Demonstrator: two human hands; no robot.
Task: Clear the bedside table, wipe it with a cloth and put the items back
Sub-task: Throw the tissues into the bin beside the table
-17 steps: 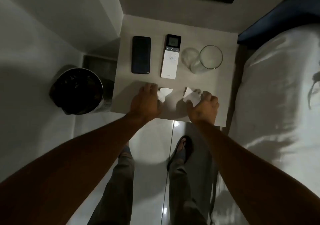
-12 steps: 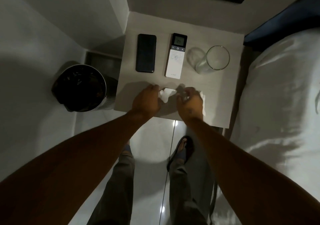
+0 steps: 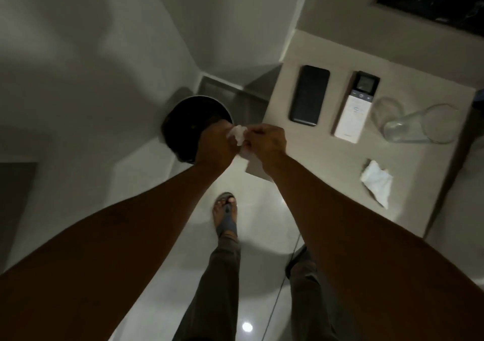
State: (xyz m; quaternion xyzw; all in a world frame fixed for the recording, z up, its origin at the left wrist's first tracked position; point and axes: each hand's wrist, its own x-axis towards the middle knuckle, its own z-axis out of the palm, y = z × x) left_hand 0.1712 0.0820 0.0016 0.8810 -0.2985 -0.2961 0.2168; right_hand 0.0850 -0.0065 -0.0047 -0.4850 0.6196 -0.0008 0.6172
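Clearing step: both hands (image 3: 217, 144) (image 3: 267, 141), fingers pinched on tissue (image 3: 237, 135) over bin (image 3: 183, 120); I'd drop it next.

Black bin (image 3: 192, 123), bed edge (barely visible) (image 3: 479, 104)

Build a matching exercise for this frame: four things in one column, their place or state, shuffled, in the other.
Things:
1. phone
2. glass
3. crumpled tissue
4. flat tissue

Places or states:
A. lying alone near the table's front edge
B. pinched between both hands, by the bin
C. face-down dark slab, left of the remote
D. clear, right of the remote

Pairs: 1-C, 2-D, 3-B, 4-A
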